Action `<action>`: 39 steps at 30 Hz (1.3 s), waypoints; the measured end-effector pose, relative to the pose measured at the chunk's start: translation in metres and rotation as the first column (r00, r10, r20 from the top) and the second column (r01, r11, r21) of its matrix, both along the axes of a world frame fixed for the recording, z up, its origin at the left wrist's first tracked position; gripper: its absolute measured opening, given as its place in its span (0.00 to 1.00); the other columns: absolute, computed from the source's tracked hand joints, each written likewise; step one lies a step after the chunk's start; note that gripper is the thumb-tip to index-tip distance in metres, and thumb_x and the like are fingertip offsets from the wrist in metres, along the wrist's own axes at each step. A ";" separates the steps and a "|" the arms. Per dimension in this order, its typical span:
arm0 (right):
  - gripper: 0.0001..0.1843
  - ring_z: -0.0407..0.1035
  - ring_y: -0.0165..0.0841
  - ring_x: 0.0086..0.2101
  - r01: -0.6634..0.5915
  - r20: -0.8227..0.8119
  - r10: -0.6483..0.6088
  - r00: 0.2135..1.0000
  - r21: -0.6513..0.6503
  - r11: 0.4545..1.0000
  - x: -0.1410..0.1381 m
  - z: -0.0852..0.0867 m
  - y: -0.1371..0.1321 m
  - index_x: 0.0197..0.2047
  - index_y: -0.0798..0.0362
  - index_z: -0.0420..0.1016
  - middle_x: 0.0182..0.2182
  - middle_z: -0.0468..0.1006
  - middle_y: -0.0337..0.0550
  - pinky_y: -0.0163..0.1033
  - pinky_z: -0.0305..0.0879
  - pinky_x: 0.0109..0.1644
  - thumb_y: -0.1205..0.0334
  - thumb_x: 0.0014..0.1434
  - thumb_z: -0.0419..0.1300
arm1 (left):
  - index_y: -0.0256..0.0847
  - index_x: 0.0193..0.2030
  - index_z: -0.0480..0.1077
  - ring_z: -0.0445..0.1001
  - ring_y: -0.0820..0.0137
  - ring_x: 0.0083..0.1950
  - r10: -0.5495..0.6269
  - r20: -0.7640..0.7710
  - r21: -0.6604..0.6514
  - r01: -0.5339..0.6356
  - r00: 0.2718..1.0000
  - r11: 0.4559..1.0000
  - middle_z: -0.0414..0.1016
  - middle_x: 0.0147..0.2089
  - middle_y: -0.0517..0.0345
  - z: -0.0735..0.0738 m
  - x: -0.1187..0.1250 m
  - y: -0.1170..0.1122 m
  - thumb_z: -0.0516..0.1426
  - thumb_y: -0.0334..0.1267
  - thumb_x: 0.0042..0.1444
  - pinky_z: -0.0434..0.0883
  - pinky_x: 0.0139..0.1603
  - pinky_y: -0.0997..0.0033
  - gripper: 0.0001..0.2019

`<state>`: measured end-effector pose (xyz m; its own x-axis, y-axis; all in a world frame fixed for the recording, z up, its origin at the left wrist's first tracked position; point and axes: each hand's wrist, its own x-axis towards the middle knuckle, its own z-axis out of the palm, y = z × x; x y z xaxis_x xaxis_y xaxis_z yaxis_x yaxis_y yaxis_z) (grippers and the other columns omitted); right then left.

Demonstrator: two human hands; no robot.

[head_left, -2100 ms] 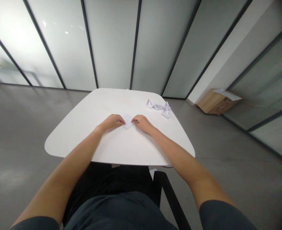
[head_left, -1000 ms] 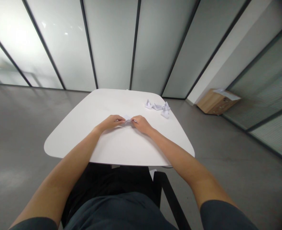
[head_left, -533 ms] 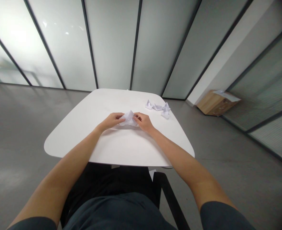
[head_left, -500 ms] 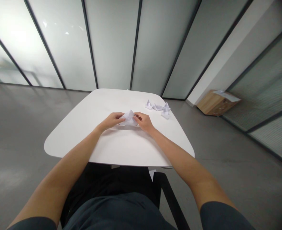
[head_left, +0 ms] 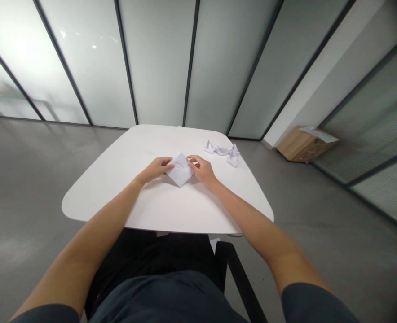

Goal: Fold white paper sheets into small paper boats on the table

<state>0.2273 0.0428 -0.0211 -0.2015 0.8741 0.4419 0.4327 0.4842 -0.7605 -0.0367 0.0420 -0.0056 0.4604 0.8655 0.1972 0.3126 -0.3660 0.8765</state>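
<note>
A folded sheet of white paper [head_left: 180,172], diamond-shaped with creases across its upper half, is held just over the table between my two hands. My left hand [head_left: 158,168] grips its left corner, thumb on top and fingers behind. On the opposite side, my right hand [head_left: 201,168] pinches the right edge of the paper near its upper part. The fingertips behind the paper are partly hidden.
Several folded white paper pieces [head_left: 222,151] lie toward the back right of the white table [head_left: 111,188]. A black chair armrest [head_left: 235,273] is close on my right. A wooden box-like cabinet [head_left: 304,144] stands on the floor beyond, near the frosted glass wall [head_left: 158,63].
The paper has opened out from a bunched, flatter shape into a diamond whose lower corner points toward me. My hands have stayed in nearly the same spot.
</note>
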 end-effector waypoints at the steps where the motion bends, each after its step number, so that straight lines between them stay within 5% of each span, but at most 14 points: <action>1: 0.18 0.76 0.30 0.31 0.000 0.042 0.001 0.999 -0.006 1.000 0.000 -0.002 0.001 0.58 0.49 0.80 0.46 0.85 0.44 0.36 0.74 0.37 0.58 0.67 0.61 | 0.38 0.58 0.79 0.81 0.58 0.47 0.021 -0.089 0.073 -0.014 0.996 0.997 0.85 0.50 0.49 -0.002 -0.002 0.003 0.59 0.61 0.61 0.77 0.46 0.63 0.30; 4: 0.16 0.77 0.31 0.33 -0.016 0.204 0.021 0.979 -0.025 1.000 0.000 -0.005 0.003 0.56 0.50 0.83 0.44 0.86 0.43 0.38 0.75 0.45 0.65 0.66 0.62 | 0.41 0.52 0.82 0.80 0.61 0.43 0.118 -0.362 0.293 -0.007 0.925 0.956 0.85 0.45 0.53 -0.009 -0.008 0.011 0.58 0.55 0.62 0.74 0.49 0.64 0.23; 7: 0.16 0.79 0.32 0.36 -0.029 0.328 0.041 0.944 -0.041 0.999 -0.003 -0.007 0.002 0.55 0.51 0.83 0.44 0.87 0.44 0.39 0.74 0.50 0.68 0.67 0.62 | 0.43 0.52 0.83 0.80 0.62 0.42 0.203 -0.470 0.363 -0.021 0.859 0.932 0.85 0.45 0.52 -0.015 -0.011 0.015 0.59 0.53 0.62 0.73 0.48 0.65 0.21; 15: 0.13 0.76 0.41 0.51 -0.072 0.586 0.002 0.810 0.096 0.993 -0.005 -0.009 0.002 0.54 0.54 0.84 0.51 0.84 0.52 0.45 0.68 0.62 0.65 0.68 0.64 | 0.47 0.56 0.78 0.79 0.64 0.42 0.248 -0.479 0.365 -0.066 0.842 0.929 0.82 0.43 0.56 -0.022 -0.011 0.019 0.64 0.51 0.58 0.71 0.44 0.67 0.21; 23: 0.23 0.71 0.43 0.53 -0.047 0.692 -0.045 0.720 0.113 0.992 -0.013 -0.005 -0.007 0.59 0.54 0.83 0.52 0.80 0.53 0.45 0.63 0.63 0.47 0.70 0.64 | 0.50 0.54 0.82 0.78 0.65 0.43 0.181 -0.535 0.360 0.029 0.825 0.933 0.81 0.46 0.56 -0.019 -0.009 0.017 0.59 0.49 0.64 0.72 0.48 0.67 0.16; 39: 0.19 0.79 0.38 0.54 0.038 0.686 -0.111 0.719 0.121 0.992 -0.016 0.004 -0.012 0.63 0.51 0.79 0.53 0.86 0.48 0.38 0.66 0.60 0.59 0.77 0.53 | 0.50 0.68 0.75 0.77 0.59 0.52 0.241 -0.629 0.432 0.074 0.739 0.899 0.76 0.52 0.49 -0.015 0.004 0.003 0.54 0.42 0.67 0.73 0.54 0.62 0.24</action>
<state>0.2113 0.0308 -0.0171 -0.4183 0.8626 0.2845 0.8572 0.4785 -0.1903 -0.0331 0.0451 -0.0204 0.5368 0.8167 0.2118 0.7905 -0.5746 0.2120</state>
